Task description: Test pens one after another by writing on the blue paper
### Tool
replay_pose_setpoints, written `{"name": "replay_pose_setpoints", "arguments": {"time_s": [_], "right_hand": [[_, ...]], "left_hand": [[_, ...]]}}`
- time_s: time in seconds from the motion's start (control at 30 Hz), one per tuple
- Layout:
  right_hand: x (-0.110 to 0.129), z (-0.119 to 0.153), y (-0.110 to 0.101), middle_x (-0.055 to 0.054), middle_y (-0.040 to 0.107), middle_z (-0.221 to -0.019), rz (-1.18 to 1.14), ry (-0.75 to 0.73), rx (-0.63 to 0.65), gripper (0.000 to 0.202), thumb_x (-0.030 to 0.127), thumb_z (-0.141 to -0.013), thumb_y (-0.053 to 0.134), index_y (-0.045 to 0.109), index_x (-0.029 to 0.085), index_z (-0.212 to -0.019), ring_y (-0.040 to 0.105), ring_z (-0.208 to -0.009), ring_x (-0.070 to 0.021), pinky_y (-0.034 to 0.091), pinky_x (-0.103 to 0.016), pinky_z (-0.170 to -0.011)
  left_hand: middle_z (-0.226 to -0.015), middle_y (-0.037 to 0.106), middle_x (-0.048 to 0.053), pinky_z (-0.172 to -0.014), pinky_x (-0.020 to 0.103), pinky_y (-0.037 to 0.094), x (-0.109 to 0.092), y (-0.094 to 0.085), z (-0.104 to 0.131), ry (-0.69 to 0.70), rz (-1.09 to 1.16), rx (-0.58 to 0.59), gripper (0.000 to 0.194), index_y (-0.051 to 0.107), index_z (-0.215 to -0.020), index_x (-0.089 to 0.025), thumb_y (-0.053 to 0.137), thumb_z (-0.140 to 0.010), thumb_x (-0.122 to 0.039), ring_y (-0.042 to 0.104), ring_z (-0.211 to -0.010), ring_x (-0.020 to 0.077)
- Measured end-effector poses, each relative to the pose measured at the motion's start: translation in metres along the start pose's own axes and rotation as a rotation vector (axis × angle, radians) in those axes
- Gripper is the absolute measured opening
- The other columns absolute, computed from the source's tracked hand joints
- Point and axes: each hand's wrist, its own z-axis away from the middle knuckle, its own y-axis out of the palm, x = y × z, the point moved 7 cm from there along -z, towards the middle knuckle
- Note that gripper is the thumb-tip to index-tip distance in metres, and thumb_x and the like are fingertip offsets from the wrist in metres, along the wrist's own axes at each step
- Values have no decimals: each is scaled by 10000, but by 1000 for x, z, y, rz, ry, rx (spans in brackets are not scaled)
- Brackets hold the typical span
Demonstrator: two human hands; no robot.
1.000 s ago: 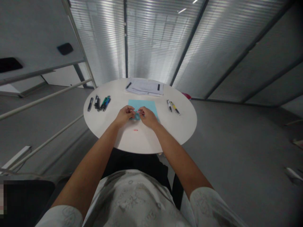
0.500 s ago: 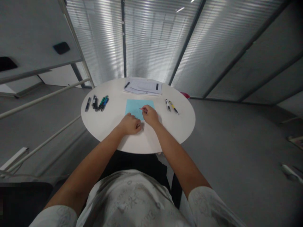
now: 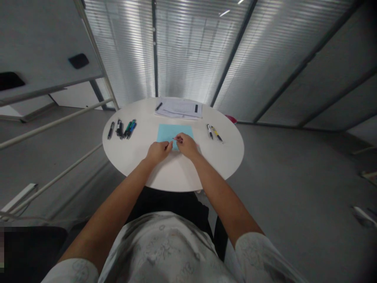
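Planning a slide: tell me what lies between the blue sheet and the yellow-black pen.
Head view: bare white tabletop, then the white-black pen.

Round white bench (image 3: 135, 157), grey floor (image 3: 282, 173). Windows behind with slatted blinds (image 3: 188, 51), dark vertical frames, daylight through slats. Left: grey panel (image 3: 44, 27) with two dark cutouts, pale metal rails (image 3: 55, 123). Right side dimmer.

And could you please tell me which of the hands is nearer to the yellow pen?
Right. The right hand is left of the yellow pen, by the blue sheet's near right corner; the left hand is farther left, at the sheet's near edge.
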Motion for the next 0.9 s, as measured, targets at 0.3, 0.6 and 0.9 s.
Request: {"name": "replay_pose_setpoints", "arguments": {"time_s": [0.3, 0.6, 0.9], "right_hand": [[7, 3, -1, -25, 682, -901, 14, -25, 33, 200, 114, -780, 521, 632, 225, -903, 597, -868, -181, 454, -314, -799], [5, 2, 3, -24, 694, -898, -16, -65, 47, 199, 102, -768, 529, 636, 216, -891, 610, -852, -173, 456, -293, -773], [6, 2, 3, -29, 688, -893, 14, -50, 63, 205, 103, -773, 532, 643, 215, -902, 599, -846, -174, 454, -295, -780]], "left_hand": [[-518, 473, -14, -548, 265, 311, 31, -9, -9, -147, 360, -155, 506, 509, -545, -181, 492, -838, -593, 416, -532, 121], [-533, 391, 5, -534, 289, 304, 36, -6, -7, -181, 526, -155, 548, 403, -556, -206, 279, -923, -594, 389, -541, 135], [-763, 540, 50, -764, 335, 441, 42, -5, -13, -91, 496, -196, 226, 529, -772, -198, 327, -870, -227, 530, -790, 184]]}}
